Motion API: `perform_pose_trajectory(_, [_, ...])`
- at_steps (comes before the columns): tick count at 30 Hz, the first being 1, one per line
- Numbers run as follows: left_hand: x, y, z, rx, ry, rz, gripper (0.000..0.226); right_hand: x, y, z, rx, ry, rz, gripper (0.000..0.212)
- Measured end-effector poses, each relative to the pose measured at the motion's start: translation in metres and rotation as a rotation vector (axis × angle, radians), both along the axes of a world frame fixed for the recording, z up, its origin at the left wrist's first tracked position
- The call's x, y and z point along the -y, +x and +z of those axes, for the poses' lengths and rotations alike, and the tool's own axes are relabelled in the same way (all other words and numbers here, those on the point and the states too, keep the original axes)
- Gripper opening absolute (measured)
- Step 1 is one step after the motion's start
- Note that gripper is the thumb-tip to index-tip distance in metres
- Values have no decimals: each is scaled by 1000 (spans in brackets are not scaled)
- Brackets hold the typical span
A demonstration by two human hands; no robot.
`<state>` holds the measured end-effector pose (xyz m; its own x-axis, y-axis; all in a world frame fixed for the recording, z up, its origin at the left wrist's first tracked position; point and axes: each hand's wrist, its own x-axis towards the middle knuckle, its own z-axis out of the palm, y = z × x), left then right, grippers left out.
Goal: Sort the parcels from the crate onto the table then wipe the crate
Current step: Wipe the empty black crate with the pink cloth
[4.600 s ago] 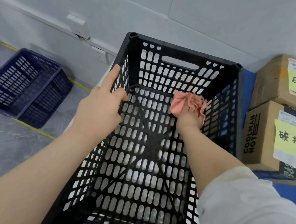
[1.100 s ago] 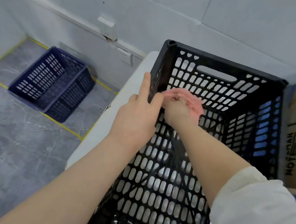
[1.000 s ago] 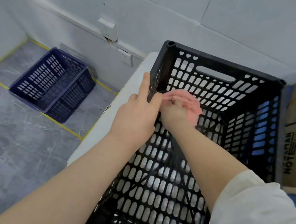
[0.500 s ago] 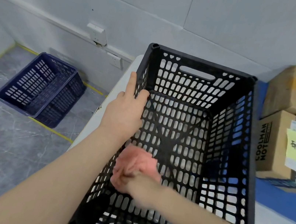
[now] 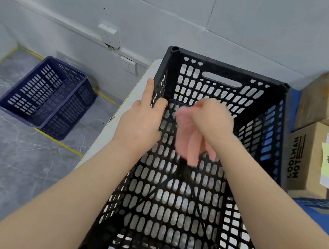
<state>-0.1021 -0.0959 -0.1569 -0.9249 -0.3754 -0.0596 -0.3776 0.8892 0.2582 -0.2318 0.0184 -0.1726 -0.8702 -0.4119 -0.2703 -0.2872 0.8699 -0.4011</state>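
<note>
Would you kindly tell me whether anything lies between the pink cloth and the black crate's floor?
Nothing visible does: the right hand holds the crumpled pink cloth inside the black slatted plastic crate, whose floor shows no parcels.

Bright, even, diffuse indoor light fills the view; its source cannot be told. The pale grey wall [image 5: 261,21] reads flat and shadows are faint. The black slotted plastic crate [image 5: 222,69] goes darkest inside its near wall. The right hand [image 5: 212,119] and the pink cloth [image 5: 189,141] it grips are smeared by motion blur, while the left hand [image 5: 139,124] on the crate's rim is sharp. Wide-angle distortion bends the wall seams, and the brown cardboard boxes [image 5: 322,102] at the right edge look slightly soft.
</note>
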Motion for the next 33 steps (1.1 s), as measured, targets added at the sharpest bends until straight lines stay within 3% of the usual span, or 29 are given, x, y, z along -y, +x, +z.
perform_pose_trajectory(3, [1,0,-1,-15,7,-1,50,4,-24,-31,-100,20,-79,32])
perform_pose_trajectory(7, [1,0,-4,-22,-12,-2,47,-3,-33,-99,169,278,91,83])
perform_pose_trajectory(9, [1,1,-4,-9,-19,-3,48,-8,-35,-116,185,259,136,88])
perform_pose_trajectory(13, [0,0,-2,-6,-23,6,51,-14,-23,-116,58,361,256,79])
perform_pose_trajectory(19, [0,0,0,12,-5,10,54,-53,69,-106,83,393,600,72])
perform_pose_trajectory(24, [-1,0,1,15,-5,7,55,-85,144,-108,333,421,829,37])
perform_pose_trajectory(27, [-1,0,2,17,-14,6,54,-69,152,-90,418,453,841,21])
perform_pose_trajectory(29, [-1,0,3,15,-11,5,53,-48,144,-81,480,552,884,21])
perform_pose_trajectory(31, [0,0,2,11,-13,0,51,-39,145,-73,571,633,902,39])
perform_pose_trajectory(33, [1,1,1,9,-20,5,51,-47,158,-72,738,647,878,36])
